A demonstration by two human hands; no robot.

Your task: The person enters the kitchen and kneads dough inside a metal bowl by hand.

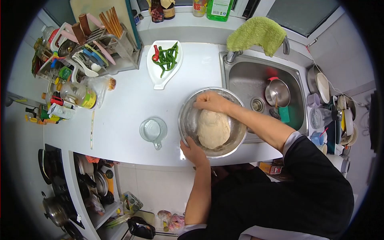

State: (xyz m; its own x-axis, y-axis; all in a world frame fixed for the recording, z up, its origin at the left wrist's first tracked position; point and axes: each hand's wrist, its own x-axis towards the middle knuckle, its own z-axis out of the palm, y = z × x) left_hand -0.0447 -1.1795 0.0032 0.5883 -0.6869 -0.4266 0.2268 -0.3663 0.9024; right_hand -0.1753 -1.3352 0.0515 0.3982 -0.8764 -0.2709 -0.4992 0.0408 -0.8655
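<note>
A large pale lump of dough (214, 131) lies in a metal mixing bowl (241, 141) at the counter's front edge. My left hand (195, 152) grips the bowl's near left rim, thumb over the inside. Inside the bowl, my right hand (212, 101) is closed at the far end of the dough, its fingers curled; the fingertips are partly hidden. Floury smears coat the bowl's inner wall. To the left stands a glass measuring cup (153, 130) with a handle, seemingly holding clear liquid.
Behind the bowl, a white dish (165, 76) holds green and red peppers. A sink (256, 74) on the right contains a small metal bowl (277, 93); a green towel (258, 35) drapes over the faucet. Bottles (82, 96) and a utensil rack (116, 54) crowd the left.
</note>
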